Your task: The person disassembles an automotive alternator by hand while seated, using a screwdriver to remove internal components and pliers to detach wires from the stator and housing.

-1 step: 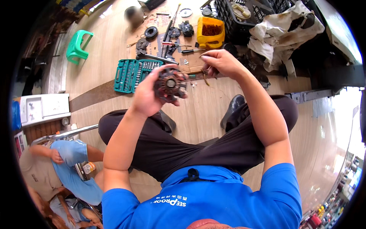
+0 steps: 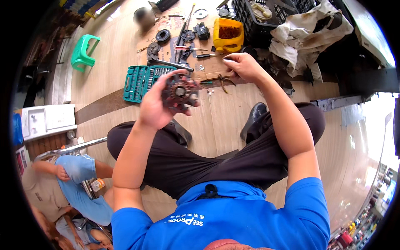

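My left hand (image 2: 155, 106) grips a stator (image 2: 180, 91), a round dark motor core with stubby poles, coppery windings and a hole at its centre. The fingers wrap behind it and hide part of its rim. My right hand (image 2: 245, 67) hovers to the right over the cardboard edge, thumb and fingers drawn together; whatever they pinch, if anything, is too small or hidden. Just below those fingers are pliers (image 2: 223, 83) with brownish handles spread. Beyond the stator lies an open green socket set (image 2: 137, 83).
A cardboard sheet (image 2: 166, 52) bears a black ring (image 2: 163, 36), a screwdriver (image 2: 208, 55) and dark motor parts. A yellow cut-open jug (image 2: 228, 35) stands beside a black crate (image 2: 250, 27). A green stool (image 2: 83, 52) is far left; another person (image 2: 46, 183) sits at lower left.
My left hand and the stator have shifted slightly left and tilted. My right hand has moved a little up and right from the pliers, which show more fully now.
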Tool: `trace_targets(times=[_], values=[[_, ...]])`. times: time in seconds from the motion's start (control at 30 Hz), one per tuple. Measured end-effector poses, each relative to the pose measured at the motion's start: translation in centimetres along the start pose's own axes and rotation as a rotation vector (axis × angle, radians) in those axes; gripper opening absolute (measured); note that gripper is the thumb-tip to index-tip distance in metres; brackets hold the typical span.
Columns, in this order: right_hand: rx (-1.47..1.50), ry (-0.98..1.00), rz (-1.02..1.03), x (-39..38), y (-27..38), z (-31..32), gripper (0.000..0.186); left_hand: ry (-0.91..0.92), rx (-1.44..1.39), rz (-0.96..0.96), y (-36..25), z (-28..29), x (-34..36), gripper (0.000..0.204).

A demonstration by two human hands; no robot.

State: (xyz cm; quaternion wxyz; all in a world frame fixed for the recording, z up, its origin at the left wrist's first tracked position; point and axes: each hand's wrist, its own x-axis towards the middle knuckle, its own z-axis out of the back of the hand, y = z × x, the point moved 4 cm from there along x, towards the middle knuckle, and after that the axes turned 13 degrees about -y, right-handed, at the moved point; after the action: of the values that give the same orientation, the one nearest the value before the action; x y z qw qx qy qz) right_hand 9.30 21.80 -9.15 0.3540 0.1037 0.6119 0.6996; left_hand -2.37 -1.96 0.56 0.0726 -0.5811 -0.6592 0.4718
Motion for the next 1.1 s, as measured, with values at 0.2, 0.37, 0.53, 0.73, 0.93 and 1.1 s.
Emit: trace_targets(times=[0.2,0.37,0.53,0.73,0.93,1.1], values=[[-0.737,0.008,-0.516,3.0,-19.2,3.8,0.041,-0.069,-0.166,-0.031,0.1,0.2,-0.1,0.057],[-1.117,0.188,-0.158,7.0,-23.4,-0.2,0.050,-0.093,-0.225,0.010,2.5,1.0,2.5,0.048],[-1.192,-0.071,-0.183,9.0,-23.1,-7.7,0.071,-0.251,-0.260,-0.012,3.5,3.4,3.6,0.044],[-1.059,-0.141,-0.224,11.1,-28.4,-8.1,0.048,-0.373,-0.240,-0.050,3.3,5.0,4.7,0.042],[-0.560,-0.256,-0.453,11.9,-26.6,-2.8,0.035,-0.373,-0.226,-0.115,3.2,5.4,4.2,0.042],[0.569,-0.239,-0.499,12.9,-15.6,0.3,0.016,-0.346,-0.225,-0.189,2.4,5.0,3.6,0.042]])
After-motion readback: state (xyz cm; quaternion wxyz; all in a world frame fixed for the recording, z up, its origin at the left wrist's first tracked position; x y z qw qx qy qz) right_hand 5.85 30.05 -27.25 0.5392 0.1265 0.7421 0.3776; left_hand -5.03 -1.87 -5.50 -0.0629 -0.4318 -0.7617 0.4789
